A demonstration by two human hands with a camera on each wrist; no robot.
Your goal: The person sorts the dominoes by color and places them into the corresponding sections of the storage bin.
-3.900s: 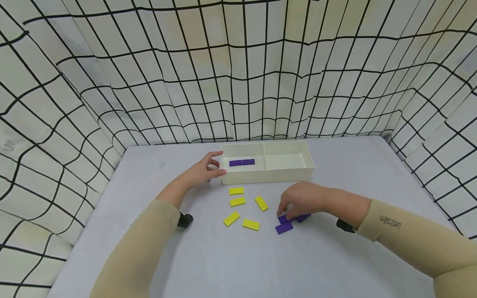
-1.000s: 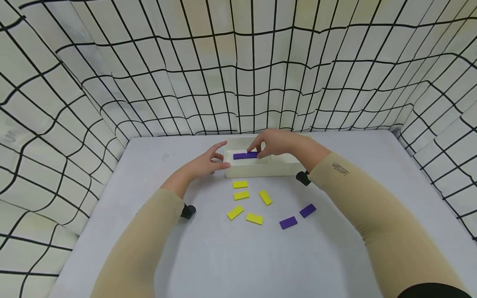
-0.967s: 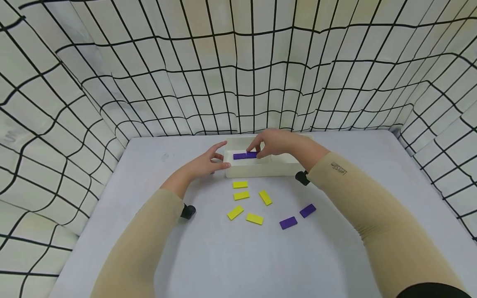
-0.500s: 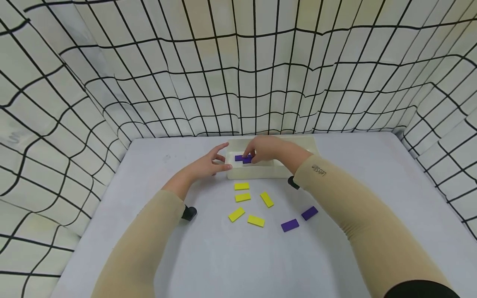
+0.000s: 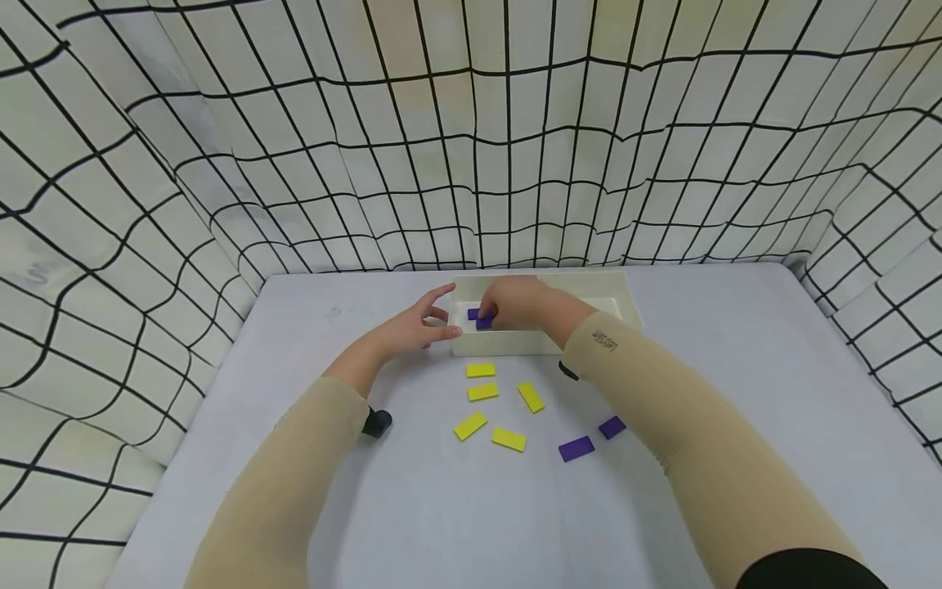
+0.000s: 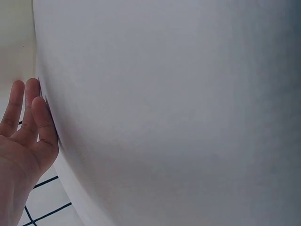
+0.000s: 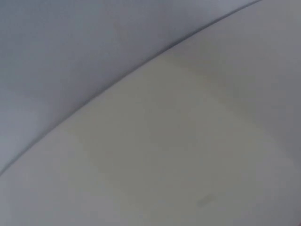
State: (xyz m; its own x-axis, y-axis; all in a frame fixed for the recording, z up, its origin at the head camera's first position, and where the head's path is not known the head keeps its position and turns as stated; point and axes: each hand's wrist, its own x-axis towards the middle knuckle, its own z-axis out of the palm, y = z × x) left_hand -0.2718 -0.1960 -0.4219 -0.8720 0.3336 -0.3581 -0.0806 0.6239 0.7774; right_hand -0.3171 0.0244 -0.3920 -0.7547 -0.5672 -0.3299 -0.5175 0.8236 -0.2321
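A cream two-compartment box (image 5: 508,343) stands at the back of the table. My left hand (image 5: 412,329) is at its left end, thumb and index finger spread against the end wall. In the left wrist view that hand (image 6: 26,141) shows fairly straight fingers. My right hand (image 5: 518,300) reaches into the left compartment and pinches a purple tile (image 5: 483,324). Behind it lies another purple tile (image 5: 473,314), partly covered by my fingers. The right wrist view is blurred and shows only the box (image 7: 164,141) and table, with no fingers.
Several yellow tiles (image 5: 482,392) lie scattered in front of the box. Two purple tiles, one nearer (image 5: 576,448) and one beside my right sleeve (image 5: 612,427), lie on the white table (image 5: 456,515). Black netting (image 5: 508,143) surrounds the table's back and sides.
My right hand has picked a purple tile off the table and carried it into the left compartment, then shifted it left and nearer, in front of the row. My left hand stays at the box.
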